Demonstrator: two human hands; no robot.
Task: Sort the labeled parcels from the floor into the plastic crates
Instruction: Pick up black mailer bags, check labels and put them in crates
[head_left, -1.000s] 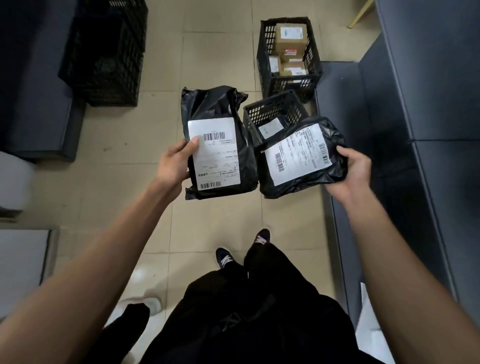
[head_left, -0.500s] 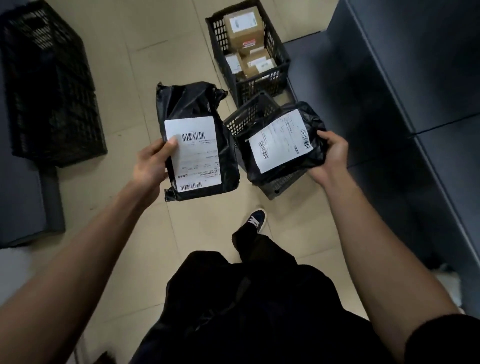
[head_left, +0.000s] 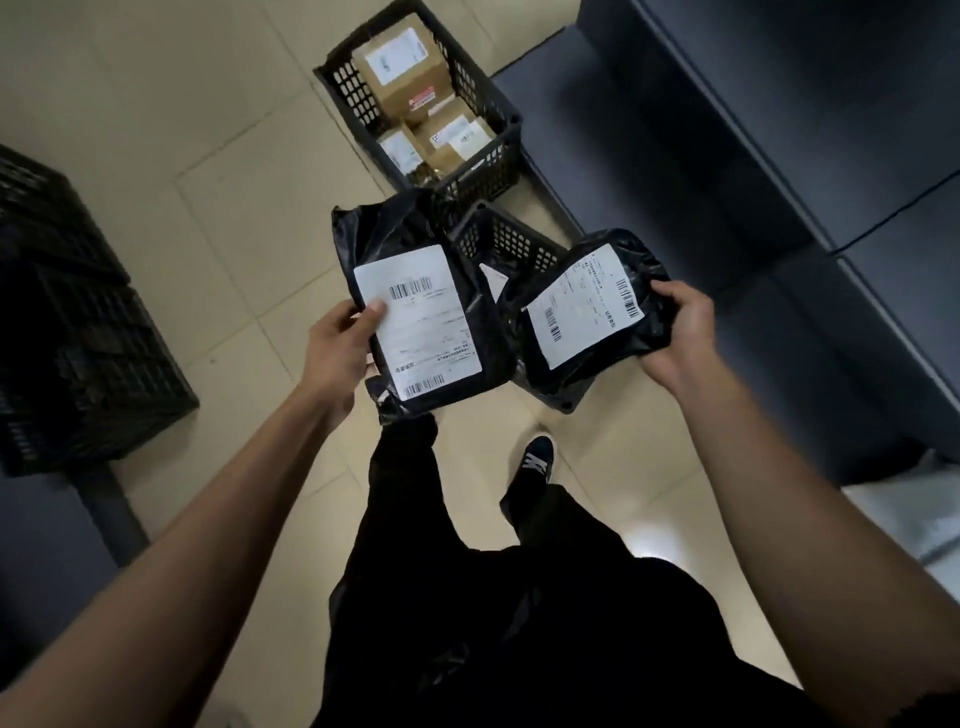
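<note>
Black plastic crates (head_left: 78, 312) stand stacked at the far left on the tiled floor (head_left: 208, 208). Moving right, the left hand (head_left: 337, 353) grips a black poly parcel (head_left: 415, 291) by its left edge, thumb pressed on the white barcode label (head_left: 421, 322), label facing up. Beside it, the right hand (head_left: 675, 338) curls its fingers round the right edge of a second black parcel (head_left: 587, 317), whose label (head_left: 582, 306) is tilted. Both hands hold the parcels in the air above a small black crate (head_left: 504, 244) on the floor, with another label showing inside it. Beyond that sits a farther crate (head_left: 483, 171) filled with brown cardboard boxes (head_left: 405, 78). Dark grey cabinets (head_left: 779, 156) run along the right side.
</note>
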